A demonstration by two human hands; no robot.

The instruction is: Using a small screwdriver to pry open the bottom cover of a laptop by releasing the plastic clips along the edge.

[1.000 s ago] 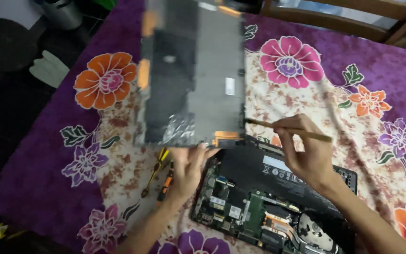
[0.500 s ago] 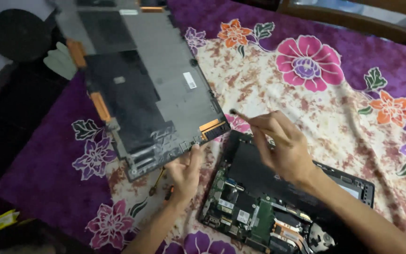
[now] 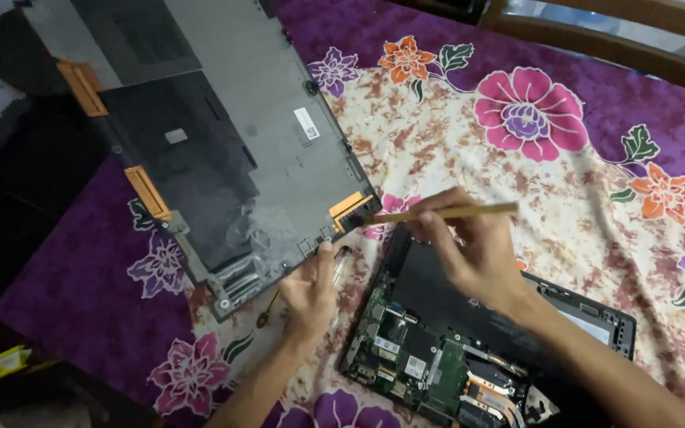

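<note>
One laptop base cover (image 3: 223, 150); one opened laptop (image 3: 469, 349); one brush (image 3: 445, 212); two hands.

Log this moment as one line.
left hand: holds laptop bottom cover edge | right hand: brush at cover corner | opened laptop below
</note>
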